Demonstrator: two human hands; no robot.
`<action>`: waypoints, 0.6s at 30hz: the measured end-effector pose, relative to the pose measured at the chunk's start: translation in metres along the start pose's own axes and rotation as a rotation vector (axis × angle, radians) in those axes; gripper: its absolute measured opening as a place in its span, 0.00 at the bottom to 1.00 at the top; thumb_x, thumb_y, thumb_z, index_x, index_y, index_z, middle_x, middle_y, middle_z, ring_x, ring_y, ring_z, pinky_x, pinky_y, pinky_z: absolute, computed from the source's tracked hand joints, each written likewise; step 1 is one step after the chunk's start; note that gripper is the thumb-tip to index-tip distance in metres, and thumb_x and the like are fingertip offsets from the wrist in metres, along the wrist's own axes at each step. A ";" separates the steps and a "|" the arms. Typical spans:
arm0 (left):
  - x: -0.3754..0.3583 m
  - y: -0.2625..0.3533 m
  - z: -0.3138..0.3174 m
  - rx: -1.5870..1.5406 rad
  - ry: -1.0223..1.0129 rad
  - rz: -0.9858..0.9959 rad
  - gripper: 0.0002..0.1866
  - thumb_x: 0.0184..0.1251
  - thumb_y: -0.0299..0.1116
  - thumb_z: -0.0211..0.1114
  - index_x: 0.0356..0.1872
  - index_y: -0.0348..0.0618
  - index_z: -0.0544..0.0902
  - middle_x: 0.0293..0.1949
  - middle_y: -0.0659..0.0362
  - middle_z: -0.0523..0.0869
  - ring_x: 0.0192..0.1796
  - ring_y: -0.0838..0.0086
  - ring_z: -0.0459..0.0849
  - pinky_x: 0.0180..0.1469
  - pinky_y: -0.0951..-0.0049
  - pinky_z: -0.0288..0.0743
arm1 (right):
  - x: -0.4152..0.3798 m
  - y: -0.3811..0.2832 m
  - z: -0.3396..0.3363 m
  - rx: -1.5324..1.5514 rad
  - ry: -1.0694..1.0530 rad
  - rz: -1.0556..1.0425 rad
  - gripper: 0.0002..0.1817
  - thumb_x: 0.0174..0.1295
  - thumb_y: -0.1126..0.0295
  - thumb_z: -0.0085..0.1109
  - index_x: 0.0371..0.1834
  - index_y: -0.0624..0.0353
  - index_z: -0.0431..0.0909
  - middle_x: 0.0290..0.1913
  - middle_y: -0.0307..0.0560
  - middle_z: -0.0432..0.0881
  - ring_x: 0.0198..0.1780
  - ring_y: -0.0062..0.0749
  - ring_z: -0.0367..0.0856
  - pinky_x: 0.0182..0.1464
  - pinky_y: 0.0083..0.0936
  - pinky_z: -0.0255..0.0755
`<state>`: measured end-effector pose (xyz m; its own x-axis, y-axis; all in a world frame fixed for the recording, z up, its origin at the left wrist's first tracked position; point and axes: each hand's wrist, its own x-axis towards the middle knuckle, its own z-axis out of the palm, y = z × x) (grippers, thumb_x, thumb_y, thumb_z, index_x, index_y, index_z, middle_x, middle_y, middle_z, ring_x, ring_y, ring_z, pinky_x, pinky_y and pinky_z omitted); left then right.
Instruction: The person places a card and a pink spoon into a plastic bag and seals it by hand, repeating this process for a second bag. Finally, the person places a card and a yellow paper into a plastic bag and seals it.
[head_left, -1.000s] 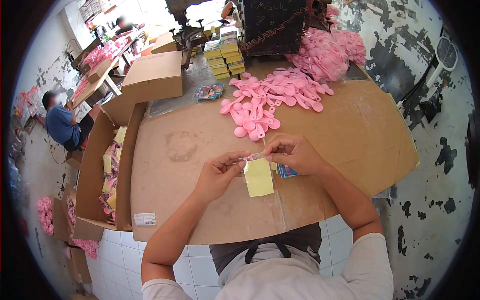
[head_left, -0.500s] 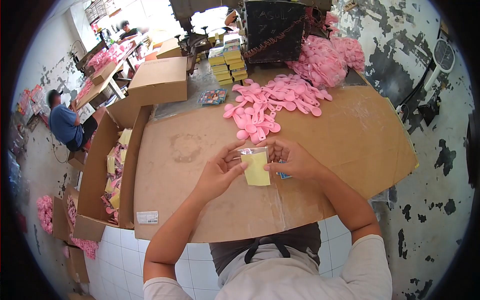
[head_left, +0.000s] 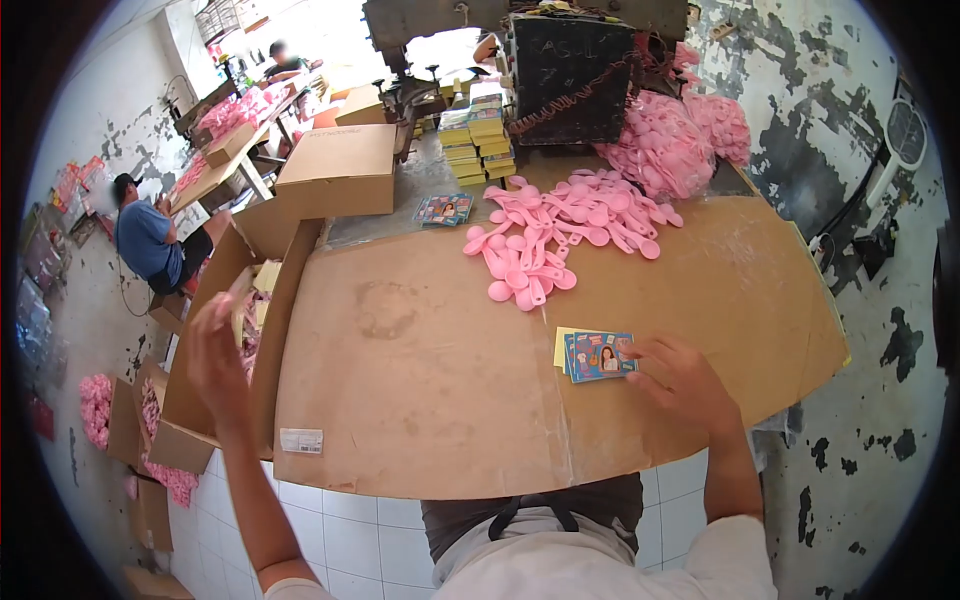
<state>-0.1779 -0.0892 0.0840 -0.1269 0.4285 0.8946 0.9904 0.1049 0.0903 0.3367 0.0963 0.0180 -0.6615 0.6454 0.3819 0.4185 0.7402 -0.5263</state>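
Note:
My left hand (head_left: 217, 355) is raised over the left side of the long open carton, its fingers closed on a small clear packet (head_left: 241, 284) that is partly blurred. Packets with yellow cards and pink pieces (head_left: 262, 280) lie inside that carton. On the cardboard-covered table, my right hand (head_left: 685, 380) reaches to a small fanned stack of printed cards (head_left: 603, 357), blue with a figure on top and a yellow one behind. Its fingertips touch the stack's right edge, fingers apart. Beyond the cards lies a loose heap of pink plastic measuring spoons (head_left: 580, 215).
The open carton (head_left: 283, 330) stands against the table's left edge. Behind are a closed box (head_left: 337, 170), stacked card bundles (head_left: 477, 140), more cards (head_left: 444, 209), a bagged mass of pink spoons (head_left: 665, 145) and a dark machine (head_left: 570, 80). A seated person (head_left: 150, 235) is at far left.
Both hands held a yellow-backed packet over the table; now my left hand has swung left over the carton with it. My right hand has moved right, to the printed cards. The view shifted slightly.

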 end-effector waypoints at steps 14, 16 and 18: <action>0.062 -0.005 0.139 -0.349 -0.521 -0.139 0.14 0.75 0.36 0.70 0.52 0.36 0.89 0.46 0.49 0.93 0.48 0.63 0.93 0.52 0.67 0.84 | -0.067 0.027 0.018 -0.186 0.325 0.292 0.14 0.59 0.72 0.72 0.48 0.59 0.86 0.54 0.47 0.84 0.63 0.49 0.79 0.67 0.45 0.69; 0.106 0.023 0.200 -0.453 -0.518 -0.153 0.18 0.78 0.41 0.68 0.53 0.34 0.88 0.48 0.48 0.93 0.50 0.63 0.93 0.56 0.66 0.82 | -0.067 0.029 0.019 -0.183 0.303 0.293 0.14 0.58 0.72 0.73 0.47 0.59 0.87 0.54 0.47 0.84 0.63 0.49 0.80 0.67 0.45 0.69; 0.152 0.032 0.271 -0.476 -0.461 -0.055 0.22 0.80 0.46 0.65 0.54 0.34 0.89 0.47 0.47 0.93 0.52 0.60 0.92 0.59 0.63 0.81 | -0.067 0.034 0.019 -0.160 0.292 0.310 0.14 0.57 0.71 0.74 0.47 0.58 0.87 0.54 0.47 0.84 0.62 0.49 0.80 0.66 0.45 0.70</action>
<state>-0.1806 0.2224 0.1038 -0.0840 0.7848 0.6140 0.8848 -0.2247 0.4083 0.3832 0.0748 -0.0396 -0.2960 0.8501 0.4356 0.6752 0.5088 -0.5341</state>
